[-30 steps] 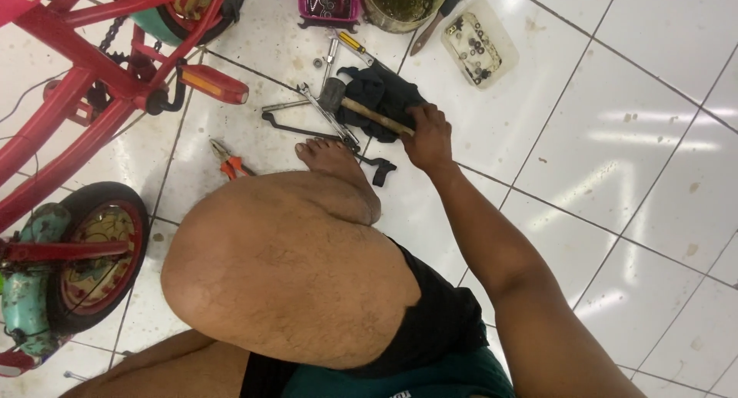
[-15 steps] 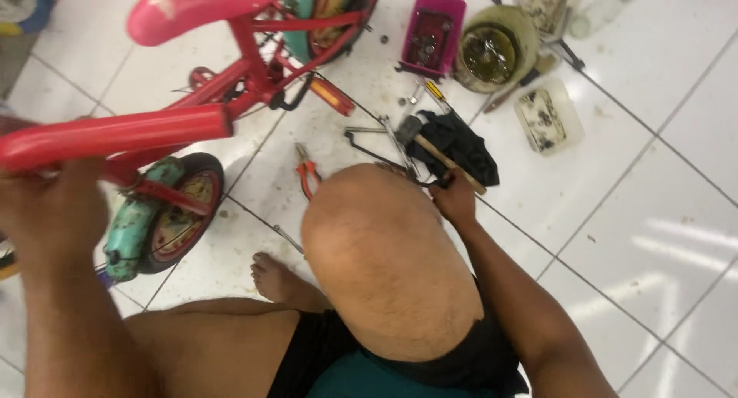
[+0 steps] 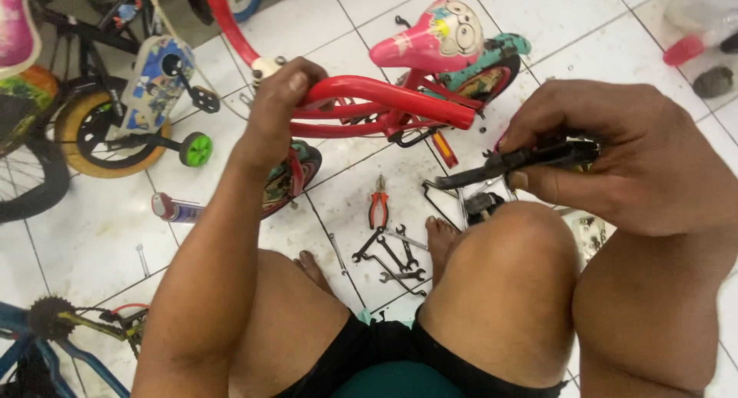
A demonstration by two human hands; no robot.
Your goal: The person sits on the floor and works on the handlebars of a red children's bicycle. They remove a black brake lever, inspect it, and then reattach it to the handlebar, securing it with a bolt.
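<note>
My left hand [image 3: 278,106] grips the top tube of a small red bicycle frame [image 3: 384,98] that lies upside down on the white tiles, its pink seat [image 3: 427,40] at the far end. My right hand [image 3: 623,152] is closed around a dark metal tool [image 3: 511,161] whose tip points left, just under the frame's red tube and above my right knee [image 3: 511,290]. I sit on the floor with both knees up.
Orange-handled pliers [image 3: 378,209] and several spanners [image 3: 392,256] lie on the tiles between my feet. A spray can [image 3: 173,209] lies at left. Another small bicycle with a green training wheel [image 3: 196,149] stands at upper left, a blue bicycle's chainring [image 3: 50,317] at lower left.
My right hand has come up from the black tool bag on the floor, carrying the dark tool toward the frame. My left hand stays on the red tube; the view has swung left.
</note>
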